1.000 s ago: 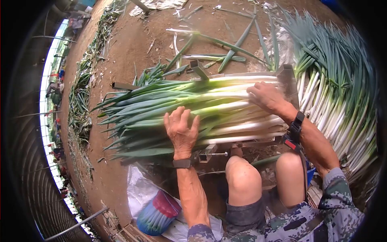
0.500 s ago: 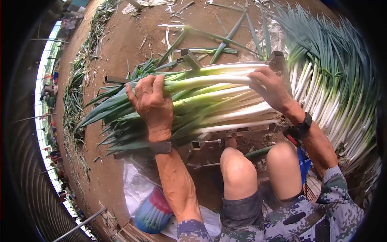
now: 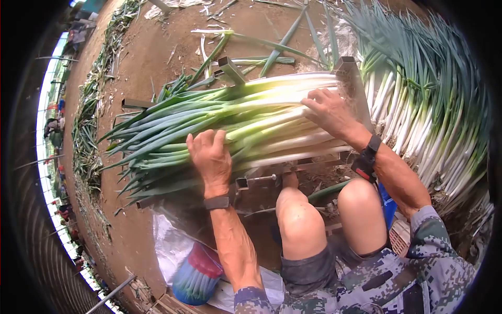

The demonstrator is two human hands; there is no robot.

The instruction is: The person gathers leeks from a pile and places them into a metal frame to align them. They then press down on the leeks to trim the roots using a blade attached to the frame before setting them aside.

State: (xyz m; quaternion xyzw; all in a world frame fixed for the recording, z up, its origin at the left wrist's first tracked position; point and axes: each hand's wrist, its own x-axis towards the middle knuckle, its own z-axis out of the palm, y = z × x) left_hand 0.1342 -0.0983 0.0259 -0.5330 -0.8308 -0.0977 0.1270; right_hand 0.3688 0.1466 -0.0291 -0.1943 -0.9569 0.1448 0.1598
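A thick bundle of long green onions lies sideways in a metal frame, white root ends to the right and green leaves to the left. My left hand rests on the near side of the bundle, its fingers curled over the green part of a stalk. Further right, my right hand has its fingers and thumb closed on the white part, close to the roots. The undersides of both hands are hidden.
A large heap of green onions lies at the right. Loose leaves litter the soil beyond the frame. My bare knees are just below it. A blue and red bundle sits on white sheeting at lower left.
My left hand has come down from the far side of the bundle toward me. The right hand has moved slightly nearer too. The stalk they held on top now lies among the others.
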